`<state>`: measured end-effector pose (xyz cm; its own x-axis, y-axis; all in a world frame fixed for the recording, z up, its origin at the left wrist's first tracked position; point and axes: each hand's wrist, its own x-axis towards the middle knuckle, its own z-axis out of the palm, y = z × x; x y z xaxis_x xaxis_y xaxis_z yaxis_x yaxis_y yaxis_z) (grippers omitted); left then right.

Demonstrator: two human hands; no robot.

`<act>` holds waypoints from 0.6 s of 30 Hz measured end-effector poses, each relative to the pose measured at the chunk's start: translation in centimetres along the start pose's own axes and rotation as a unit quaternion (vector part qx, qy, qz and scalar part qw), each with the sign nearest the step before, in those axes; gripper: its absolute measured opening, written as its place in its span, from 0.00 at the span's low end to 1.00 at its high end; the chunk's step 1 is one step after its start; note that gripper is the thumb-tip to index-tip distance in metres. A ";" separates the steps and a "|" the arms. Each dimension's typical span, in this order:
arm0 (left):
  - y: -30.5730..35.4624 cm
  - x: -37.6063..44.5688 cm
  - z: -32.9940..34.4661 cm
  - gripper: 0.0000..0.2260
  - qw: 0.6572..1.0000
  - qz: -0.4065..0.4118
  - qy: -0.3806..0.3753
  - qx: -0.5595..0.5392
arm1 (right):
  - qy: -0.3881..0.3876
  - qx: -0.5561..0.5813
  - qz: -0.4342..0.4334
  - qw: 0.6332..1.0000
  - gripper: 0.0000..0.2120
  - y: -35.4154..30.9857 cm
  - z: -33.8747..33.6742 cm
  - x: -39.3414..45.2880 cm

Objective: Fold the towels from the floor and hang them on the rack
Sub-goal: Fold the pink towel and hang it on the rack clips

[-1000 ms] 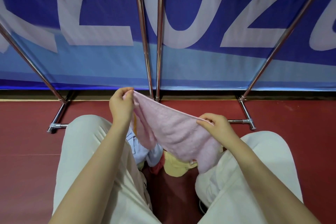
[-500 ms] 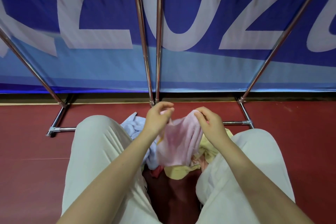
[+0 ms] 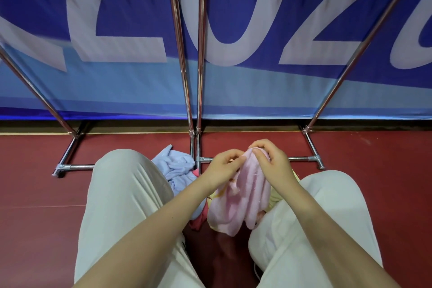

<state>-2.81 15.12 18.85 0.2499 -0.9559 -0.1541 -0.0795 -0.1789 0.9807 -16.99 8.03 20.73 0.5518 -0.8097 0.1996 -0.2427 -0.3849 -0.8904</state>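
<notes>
A pink towel (image 3: 243,196) hangs doubled over between my knees, above the red floor. My right hand (image 3: 268,161) pinches its top fold. Close beside it, my left hand (image 3: 224,166) holds the towel's upper left edge with curled fingers. Under and behind the pink towel lies a heap of towels on the floor: a light blue towel (image 3: 177,168), a yellow towel (image 3: 278,199) mostly hidden, and a bit of a red towel (image 3: 198,217). The chrome rack (image 3: 187,65) rises just behind the heap, with bare poles.
My knees in pale trousers (image 3: 126,194) flank the heap on both sides. The rack's base bars (image 3: 301,159) lie on the floor ahead. A blue banner (image 3: 233,18) with large white letters closes off the back. Red floor (image 3: 35,194) stretches left and right.
My hands came together from a wide spread, bringing the pink towel's two corners to meet. The towel went from stretched flat to hanging doubled.
</notes>
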 end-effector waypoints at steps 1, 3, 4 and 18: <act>0.0 0.0 0.0 0.09 1.000 0.002 0.015 -0.007 | 0.000 -0.005 0.004 1.000 0.08 0.1 -0.1 0.0; 0.4 -0.2 -0.3 0.08 0.998 0.011 0.052 -0.022 | -0.007 -0.021 0.019 1.000 0.07 0.4 -0.1 -0.1; 0.6 -0.3 -0.5 0.07 0.997 0.014 0.069 -0.030 | -0.016 -0.032 0.030 0.999 0.06 0.5 0.0 -0.1; 1.6 -1.2 -5.0 0.05 0.974 -0.006 0.222 -0.050 | -0.138 -0.146 0.068 0.977 0.10 1.9 0.7 -0.3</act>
<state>1.61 17.13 21.25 0.6449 -0.7548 -0.1194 0.0152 -0.1436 0.9895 -17.01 7.85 18.72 0.6826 -0.7278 -0.0661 -0.5244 -0.4248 -0.7379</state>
